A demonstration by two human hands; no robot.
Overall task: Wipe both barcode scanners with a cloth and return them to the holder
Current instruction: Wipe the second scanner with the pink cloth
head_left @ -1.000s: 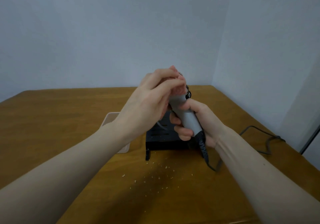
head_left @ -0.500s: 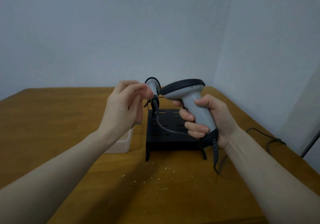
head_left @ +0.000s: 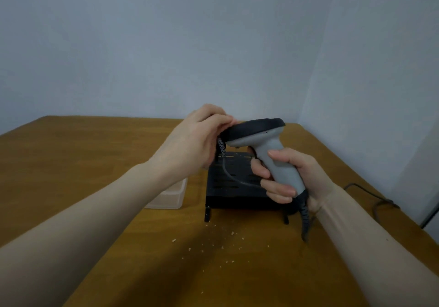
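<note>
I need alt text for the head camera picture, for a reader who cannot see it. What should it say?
A right hand grips the grey handle of a barcode scanner above a black holder, while the left hand touches the front edge of its dark head. They are over a wooden table with scattered crumbs and a translucent container.

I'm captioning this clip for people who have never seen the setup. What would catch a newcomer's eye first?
First, the grey barcode scanner with its black head, held up at centre by the right hand around its handle, while the left hand touches the front of the head. Just behind and below stands the black holder on the wooden table. Pale crumbs lie scattered on the table in front of it.
</note>
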